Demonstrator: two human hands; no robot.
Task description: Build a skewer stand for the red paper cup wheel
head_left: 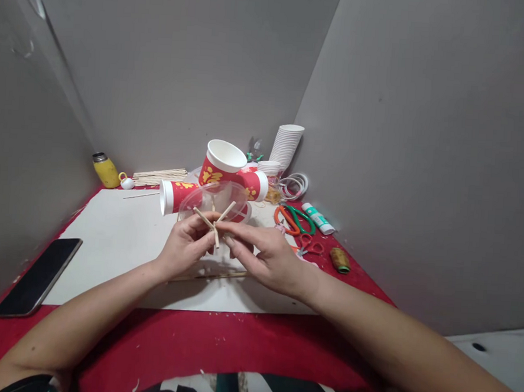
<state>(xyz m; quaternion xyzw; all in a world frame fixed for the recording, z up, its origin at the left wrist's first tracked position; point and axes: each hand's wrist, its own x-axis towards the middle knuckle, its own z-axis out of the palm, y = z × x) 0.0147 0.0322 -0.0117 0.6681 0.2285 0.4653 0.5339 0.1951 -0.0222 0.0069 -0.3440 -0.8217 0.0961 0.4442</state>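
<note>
Both my hands meet above a white board [121, 240] on a red table. My left hand [183, 247] pinches a crossed bundle of thin wooden sticks [211, 219]. My right hand [265, 255] grips the same sticks from the right, fingers closed on them. Just behind the sticks stands a cluster of red paper cups [221, 170] with yellow prints, joined together, with a clear plastic lid [212, 199] in front of them. Another long stick [208, 275] lies on the board under my hands.
A black phone [37, 277] lies at the left. At the back are a yellow bottle [106, 170], a stick bundle [159, 176] and a white cup stack [287, 144]. To the right lie scissors [293, 220], a glue tube [318, 218] and a thread spool [340, 259]. Grey walls enclose the table.
</note>
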